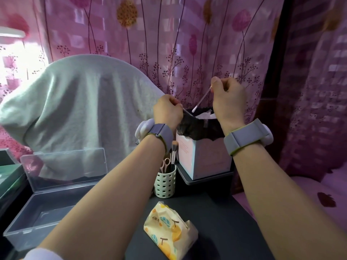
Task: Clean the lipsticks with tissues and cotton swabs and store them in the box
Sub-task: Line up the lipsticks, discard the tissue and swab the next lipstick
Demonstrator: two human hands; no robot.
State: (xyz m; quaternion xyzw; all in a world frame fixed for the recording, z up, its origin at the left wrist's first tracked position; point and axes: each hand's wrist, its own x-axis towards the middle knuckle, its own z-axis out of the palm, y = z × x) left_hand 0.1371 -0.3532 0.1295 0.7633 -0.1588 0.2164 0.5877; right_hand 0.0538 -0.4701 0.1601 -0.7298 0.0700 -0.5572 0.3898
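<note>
Above a small bin [199, 156] lined with a black bag [199, 122] at the far side of the dark counter [216, 222], the right hand [228, 102] pinches a pink-stemmed cotton swab [201, 99], its white tip angled down toward the bin's mouth. The left hand [168, 111], fingers curled, grips the bag's rim; a thin white stick shows at its fingertips. The clear plastic box [37, 212] sits open at near left, lid upright. A printed tissue pack [169, 231] lies near centre, beside a perforated cup [165, 183] holding scissors [165, 164] and a brush [174, 149].
</note>
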